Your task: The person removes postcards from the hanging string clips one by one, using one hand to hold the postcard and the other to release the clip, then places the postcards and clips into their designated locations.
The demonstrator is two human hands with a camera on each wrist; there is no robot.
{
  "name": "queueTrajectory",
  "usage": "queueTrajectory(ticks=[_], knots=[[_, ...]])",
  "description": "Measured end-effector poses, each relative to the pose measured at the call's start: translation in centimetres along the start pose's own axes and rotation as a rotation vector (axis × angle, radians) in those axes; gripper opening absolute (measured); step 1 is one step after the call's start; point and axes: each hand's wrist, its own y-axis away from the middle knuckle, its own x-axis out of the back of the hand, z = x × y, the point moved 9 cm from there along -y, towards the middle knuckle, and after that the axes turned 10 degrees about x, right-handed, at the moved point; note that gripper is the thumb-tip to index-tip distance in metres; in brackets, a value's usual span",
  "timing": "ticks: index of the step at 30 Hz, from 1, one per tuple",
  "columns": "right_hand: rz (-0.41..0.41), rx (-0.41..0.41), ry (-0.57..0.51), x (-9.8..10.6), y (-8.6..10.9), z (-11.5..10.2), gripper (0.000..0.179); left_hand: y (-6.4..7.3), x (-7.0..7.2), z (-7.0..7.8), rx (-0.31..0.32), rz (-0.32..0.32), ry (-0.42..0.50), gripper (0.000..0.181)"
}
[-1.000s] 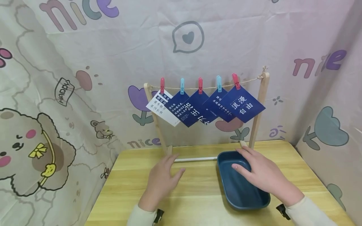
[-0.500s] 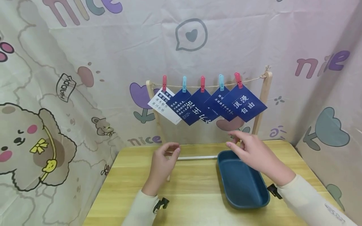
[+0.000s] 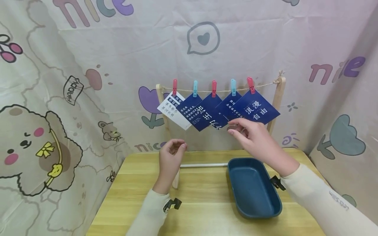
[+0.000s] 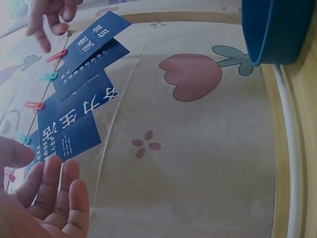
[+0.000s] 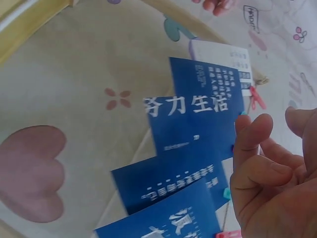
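Observation:
Several square cards hang by one corner from a string, held by pink and pale blue clothespins. A white card [image 3: 176,113] is at the left end; a navy card [image 3: 256,109] with white lettering hangs at the right under a pink clothespin [image 3: 251,86]. My right hand [image 3: 251,132] is raised in front of the lower edges of the right-hand cards, fingers loosely bent with a gap to the thumb, holding nothing. Lower and to the left, my left hand [image 3: 172,157] hovers before the rack's left post [image 3: 166,126], fingers relaxed and slightly curled, also holding nothing.
A dark blue tray [image 3: 255,188] stands on the wooden table [image 3: 200,196], under my right forearm. The wooden rack's right post [image 3: 277,101] and white bottom rod [image 3: 203,165] stand near the table's back edge, before a printed cloth backdrop [image 3: 248,39].
My right hand has risen from over the blue tray to the cards. The left hand has lifted from near the rack's foot, its fingers bending. The cards hang as before.

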Motion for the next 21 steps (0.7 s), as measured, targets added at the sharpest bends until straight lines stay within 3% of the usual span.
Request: queueTrajectory(ticks=[6,21], knots=[[-0.021,0.030,0.000,-0.1,-2.3,-1.6,0.029,-0.6,0.5,-0.1,0.051,0.038,0.028,0.008],[-0.010,0.070,-0.043,-0.7,-7.1,-4.4,0.032,-2.0,0.7,0.3,0.098,0.095,0.088,0.013]])
